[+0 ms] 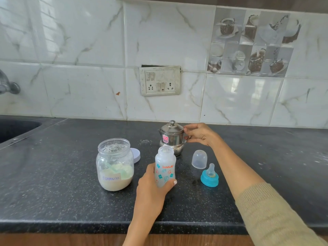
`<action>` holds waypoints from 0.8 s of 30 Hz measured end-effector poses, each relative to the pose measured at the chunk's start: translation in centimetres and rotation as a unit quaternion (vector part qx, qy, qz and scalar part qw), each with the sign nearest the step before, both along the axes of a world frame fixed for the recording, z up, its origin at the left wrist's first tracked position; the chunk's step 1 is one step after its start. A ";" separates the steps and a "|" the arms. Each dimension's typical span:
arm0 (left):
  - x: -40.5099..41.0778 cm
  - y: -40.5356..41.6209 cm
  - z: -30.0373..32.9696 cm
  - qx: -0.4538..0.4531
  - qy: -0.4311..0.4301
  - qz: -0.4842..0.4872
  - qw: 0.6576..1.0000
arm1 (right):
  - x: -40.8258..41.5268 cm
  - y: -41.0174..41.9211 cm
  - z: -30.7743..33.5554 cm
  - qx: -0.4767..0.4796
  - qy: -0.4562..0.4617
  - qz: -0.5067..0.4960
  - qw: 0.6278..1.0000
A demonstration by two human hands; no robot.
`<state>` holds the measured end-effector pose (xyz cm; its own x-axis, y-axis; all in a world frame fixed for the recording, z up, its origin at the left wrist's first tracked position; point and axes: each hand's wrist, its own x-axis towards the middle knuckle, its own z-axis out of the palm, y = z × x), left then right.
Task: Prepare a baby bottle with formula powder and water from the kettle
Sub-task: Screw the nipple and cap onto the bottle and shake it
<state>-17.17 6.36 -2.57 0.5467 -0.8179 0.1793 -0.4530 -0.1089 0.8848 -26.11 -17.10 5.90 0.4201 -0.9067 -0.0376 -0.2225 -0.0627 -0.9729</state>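
black counter (71, 201), switchboard (160, 80), sink (16, 128), tap (8, 84)

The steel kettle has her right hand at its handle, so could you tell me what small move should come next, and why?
Probably close the grip of the right hand on the handle and lift the steel kettle. The left hand already steadies the baby bottle, which stands open just in front.

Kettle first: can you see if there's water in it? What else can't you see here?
Head view only:
- Kettle: lid on and steel walls, so any water is hidden; its handle is behind the right hand.
- Bottle: frosted, base covered by the left hand; powder inside unclear.
- Jar lid: mostly behind the jar.
- Tap: cut off by the left edge.
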 end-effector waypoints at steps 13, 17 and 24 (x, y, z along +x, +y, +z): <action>-0.4 1.1 1.0 -0.001 -0.020 -0.007 1.000 | -6.3 6.9 2.8 -0.141 0.050 -0.051 0.987; -0.7 1.7 1.5 0.004 -0.026 -0.011 1.000 | -8.5 11.3 1.7 -0.145 0.044 -0.067 0.986; -1.0 2.3 1.9 0.012 -0.034 -0.011 0.999 | -8.9 15.6 -4.8 -0.141 0.062 -0.137 0.978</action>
<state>-18.19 8.68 -0.70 0.5163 -0.8338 0.1956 -0.5153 -0.1200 0.8486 -35.02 -1.47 1.07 0.1670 -0.9665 0.1951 -0.3839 -0.2460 -0.8900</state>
